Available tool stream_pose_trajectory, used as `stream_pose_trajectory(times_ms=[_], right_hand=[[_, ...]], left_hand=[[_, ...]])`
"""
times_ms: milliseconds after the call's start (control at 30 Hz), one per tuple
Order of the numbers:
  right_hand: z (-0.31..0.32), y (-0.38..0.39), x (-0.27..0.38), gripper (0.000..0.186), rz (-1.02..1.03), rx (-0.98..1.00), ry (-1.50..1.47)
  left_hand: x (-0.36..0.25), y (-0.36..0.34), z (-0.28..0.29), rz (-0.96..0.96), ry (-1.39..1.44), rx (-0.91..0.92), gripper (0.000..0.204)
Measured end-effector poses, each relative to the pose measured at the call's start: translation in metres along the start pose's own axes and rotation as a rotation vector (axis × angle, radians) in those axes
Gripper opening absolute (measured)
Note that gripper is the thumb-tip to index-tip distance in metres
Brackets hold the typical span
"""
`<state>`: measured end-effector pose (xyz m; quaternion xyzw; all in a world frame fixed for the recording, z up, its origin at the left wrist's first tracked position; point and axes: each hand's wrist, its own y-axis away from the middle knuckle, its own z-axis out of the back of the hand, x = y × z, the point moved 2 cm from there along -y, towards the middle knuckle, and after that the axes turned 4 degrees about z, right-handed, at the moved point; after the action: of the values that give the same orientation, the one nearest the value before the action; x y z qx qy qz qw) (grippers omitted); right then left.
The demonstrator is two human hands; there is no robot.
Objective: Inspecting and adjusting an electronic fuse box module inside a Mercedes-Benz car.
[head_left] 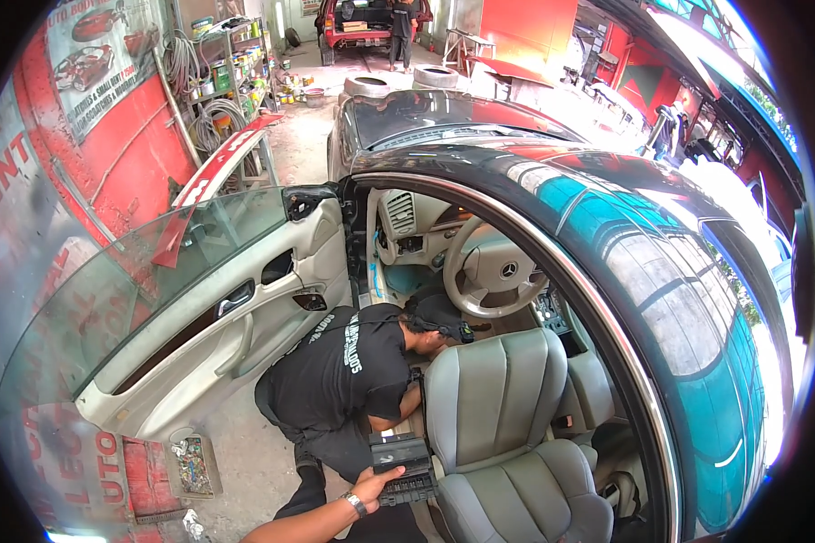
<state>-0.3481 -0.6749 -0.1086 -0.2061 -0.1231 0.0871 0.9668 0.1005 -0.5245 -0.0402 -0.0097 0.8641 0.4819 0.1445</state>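
Observation:
My left hand (371,487), with a watch on its wrist, grips an opened black tool case (402,452). The thumb lies on top and the fingers are hidden beneath. Rows of small dark pieces seem to sit in the case's lower half, too small to name. The case is beside the grey driver's seat (493,389) of a dark car. My right hand is out of view. Just ahead, a co-worker (344,357) in a black shirt and cap crouches in the door opening, an arm reaching down by the seat; that person's hands are hidden.
The car door (235,317) stands wide open on the left. A tray of small hardware (195,463) lies on the floor near a red panel (149,480). The steering wheel (496,271) is beyond the seat. Shelves with cans (231,63) stand at the back left.

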Motion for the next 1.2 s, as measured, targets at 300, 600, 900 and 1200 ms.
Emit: stream_pose_trajectory(times_ms=[300, 600, 900, 1200], right_hand=[[0.002, 0.001, 0.002, 0.077, -0.022, -0.028, -0.069], [0.003, 0.003, 0.003, 0.077, -0.042, -0.057, -0.140], [0.003, 0.002, 0.005, 0.078, -0.061, -0.084, -0.209], [0.005, 0.004, 0.006, 0.078, -0.083, -0.112, -0.277]], left_hand=[[0.003, -0.005, 0.003, -0.020, 0.012, 0.053, 0.033], [0.002, -0.004, 0.005, -0.015, 0.024, 0.023, 0.037], [0.004, -0.012, 0.010, -0.049, 0.036, 0.010, 0.040], [0.004, -0.010, 0.009, -0.042, 0.030, 0.021, 0.040]])
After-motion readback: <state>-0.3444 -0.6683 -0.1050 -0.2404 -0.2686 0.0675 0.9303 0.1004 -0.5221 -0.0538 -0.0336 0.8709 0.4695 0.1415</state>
